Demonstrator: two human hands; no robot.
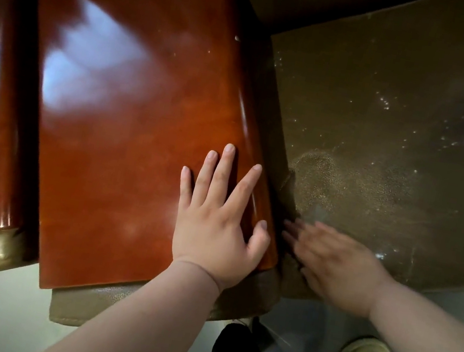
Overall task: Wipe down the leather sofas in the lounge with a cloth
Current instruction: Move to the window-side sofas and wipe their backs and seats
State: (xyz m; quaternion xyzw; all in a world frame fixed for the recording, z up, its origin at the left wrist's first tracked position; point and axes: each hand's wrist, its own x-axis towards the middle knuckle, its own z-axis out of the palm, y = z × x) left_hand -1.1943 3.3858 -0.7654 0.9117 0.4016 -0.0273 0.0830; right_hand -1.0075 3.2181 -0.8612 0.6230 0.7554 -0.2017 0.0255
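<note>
Head view shows our left hand (218, 220) spread flat on the glossy wooden armrest (140, 128), fingers straight, likely to brace us as we lean in. Our right hand (332, 268) is blurred low on the seat (400, 143), beside the gap by the armrest; we cannot tell whether it holds anything. No cloth is visible. The olive leather seat lies right of the armrest, speckled with pale marks, so we judge wiping is unfinished.
</note>
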